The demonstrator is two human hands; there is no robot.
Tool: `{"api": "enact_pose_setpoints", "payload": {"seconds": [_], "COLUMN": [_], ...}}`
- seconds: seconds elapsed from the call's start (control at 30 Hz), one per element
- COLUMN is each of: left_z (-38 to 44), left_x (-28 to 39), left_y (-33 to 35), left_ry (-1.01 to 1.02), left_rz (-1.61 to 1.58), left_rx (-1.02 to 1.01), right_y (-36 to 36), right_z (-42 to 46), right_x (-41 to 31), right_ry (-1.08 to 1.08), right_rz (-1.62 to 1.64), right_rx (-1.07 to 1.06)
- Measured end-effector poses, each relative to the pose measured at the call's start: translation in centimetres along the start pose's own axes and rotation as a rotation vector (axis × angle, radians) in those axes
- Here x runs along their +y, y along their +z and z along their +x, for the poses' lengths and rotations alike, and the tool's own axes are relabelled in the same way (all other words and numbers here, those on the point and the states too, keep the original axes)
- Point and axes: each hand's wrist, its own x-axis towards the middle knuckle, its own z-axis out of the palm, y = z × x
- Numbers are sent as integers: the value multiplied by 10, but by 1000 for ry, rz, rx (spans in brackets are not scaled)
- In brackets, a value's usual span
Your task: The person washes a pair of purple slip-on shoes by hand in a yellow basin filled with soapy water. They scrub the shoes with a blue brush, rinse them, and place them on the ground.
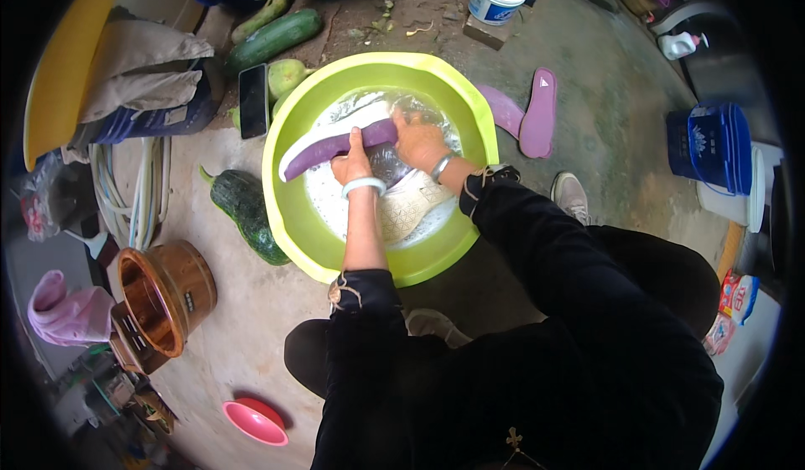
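Observation:
A lime-green plastic basin [295, 237] of sudsy water stands on the floor before me. My left hand [353, 167] grips a long purple-and-white shoe [327, 145], its thumb laid on the purple side. At the shoe's right end, my right hand [420, 143] clasps it with bent fingers; part of the grip is hidden. Below the hands, a second shoe's pale patterned sole [402, 212] shows in the foam, partly covered by my left forearm. Two purple insoles, one flat [538, 114] and one partly behind the rim [503, 110], lie to the basin's right.
A smartphone [253, 101] rests by the basin's left rim among green gourds [288, 77]. A dark green squash [246, 212] lies against the basin. Left of it are a wooden bucket [198, 287] and coiled hose [129, 193]. A blue bucket [710, 149] stands far right, a pink bowl [256, 421] lower left.

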Motion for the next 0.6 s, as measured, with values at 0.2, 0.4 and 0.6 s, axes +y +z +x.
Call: {"api": "enact_pose_setpoints", "payload": {"seconds": [0.2,0.4,0.6], "left_z": [-11,-17,-13], "left_x": [23,48,75], "left_y": [24,-6,-43], "left_ry": [-76,-162,-353], "left_rz": [-100,-269,145], "left_rx": [53,-312,-656], "right_y": [-20,-64,-99], "right_z": [-10,-44,-72], "right_x": [8,28,51], "right_ry": [-127,104,-244], "right_rz": [121,432,384], "right_rx": [-144,-33,-358]}}
